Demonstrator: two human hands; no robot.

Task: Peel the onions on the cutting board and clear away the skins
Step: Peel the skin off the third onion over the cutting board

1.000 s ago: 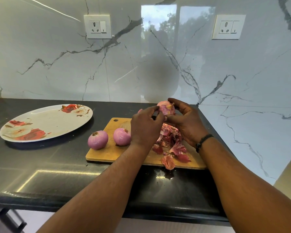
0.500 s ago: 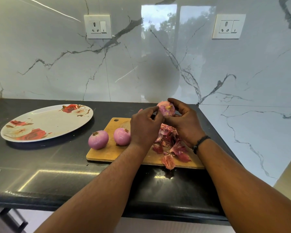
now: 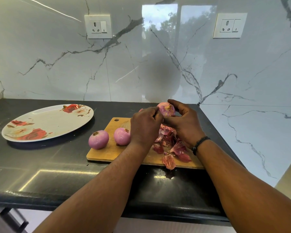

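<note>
My right hand (image 3: 183,125) grips a purple onion (image 3: 166,109) lifted above the wooden cutting board (image 3: 111,152). The fingertips of my left hand (image 3: 145,126) pinch at the onion's left side. Below the hands a heap of red-purple skins (image 3: 171,148) lies on the board's right half, one piece (image 3: 169,162) reaching the front edge. Two peeled onions rest on the board's left half, one near the left edge (image 3: 98,139) and one (image 3: 122,136) beside my left hand.
A white oval plate with red flowers (image 3: 47,121) sits on the black counter (image 3: 40,165) left of the board. The marble wall with two sockets (image 3: 98,26) rises behind, and a side wall closes the right. The counter's front edge runs below my forearms.
The onion has turned a little in my hands, and my left fingers have shifted on its side. Board, skins and the other onions are as before.
</note>
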